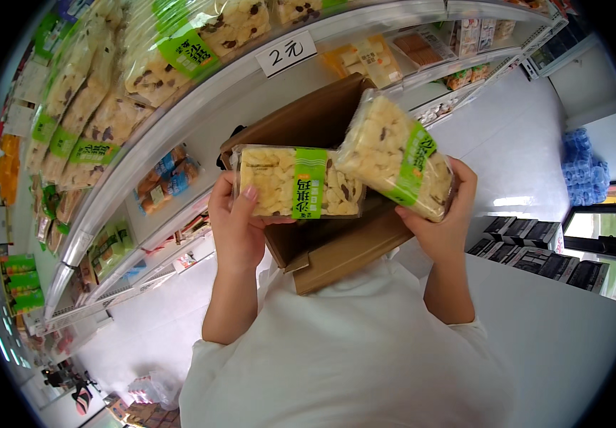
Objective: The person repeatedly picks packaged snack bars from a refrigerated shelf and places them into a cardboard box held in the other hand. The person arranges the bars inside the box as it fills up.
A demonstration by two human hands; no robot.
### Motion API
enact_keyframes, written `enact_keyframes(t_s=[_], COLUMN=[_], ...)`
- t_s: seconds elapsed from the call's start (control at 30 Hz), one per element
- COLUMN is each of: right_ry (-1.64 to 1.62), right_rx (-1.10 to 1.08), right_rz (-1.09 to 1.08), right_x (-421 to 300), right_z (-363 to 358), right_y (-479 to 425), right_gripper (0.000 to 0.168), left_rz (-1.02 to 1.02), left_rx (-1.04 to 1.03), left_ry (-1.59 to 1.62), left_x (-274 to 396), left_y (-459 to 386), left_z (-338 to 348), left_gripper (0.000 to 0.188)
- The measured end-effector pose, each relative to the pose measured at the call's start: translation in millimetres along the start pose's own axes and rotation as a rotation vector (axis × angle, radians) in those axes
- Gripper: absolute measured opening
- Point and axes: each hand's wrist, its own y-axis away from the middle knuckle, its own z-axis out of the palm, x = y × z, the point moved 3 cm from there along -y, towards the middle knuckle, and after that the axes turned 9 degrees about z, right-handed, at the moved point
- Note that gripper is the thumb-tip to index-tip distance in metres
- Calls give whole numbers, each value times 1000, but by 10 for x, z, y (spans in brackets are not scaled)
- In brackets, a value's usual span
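My left hand (241,224) grips the left end of a clear-wrapped sachima bar (270,179) with a green label band. In my right hand (441,219) is a second wrapped sachima bar (380,139), tilted, its upper left corner overlapping the first pack's right end. Both packs are held above an open brown cardboard box (340,267), which stands between my body and the shelf. The inside of the box is mostly hidden by the packs and shadow. More wrapped sachima (163,64) of the same look fill the shelf at the upper left.
A curved store shelf (179,123) with a clear front edge runs across the left and top. A handwritten price card (286,53) is on its edge. Lower tiers hold other packaged snacks (166,179). To the right are a white counter (538,315) with black boxes and wrapped water bottles (583,168).
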Motion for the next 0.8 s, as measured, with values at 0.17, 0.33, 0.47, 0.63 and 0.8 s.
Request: enact_keyframes(t_s=[0.17,0.33,0.47,0.63,0.8], right_ry=[184,214,174,304,109], right_rx=[-83,-238,-499,-838,-899], right_rz=[-76,-336,-524,-716,-447], right_x=[-166,-280,-539,-1015,-813], right_z=[-2,66,110,440,517], right_y=[40,-92,-160,-105,109], right_gripper=[100,99,89,67,74], left_rz=[-63,7,-225,-476,-575], left_rx=[-6,21,-284,-800,-563], left_ry=[-22,-236,-261,-349,-27], left_x=[-79,-149,204,-73,-269], left_y=[66,-75,-474,-358,110], left_z=[95,-75,132,460,323], left_gripper=[25,22,24,23,29])
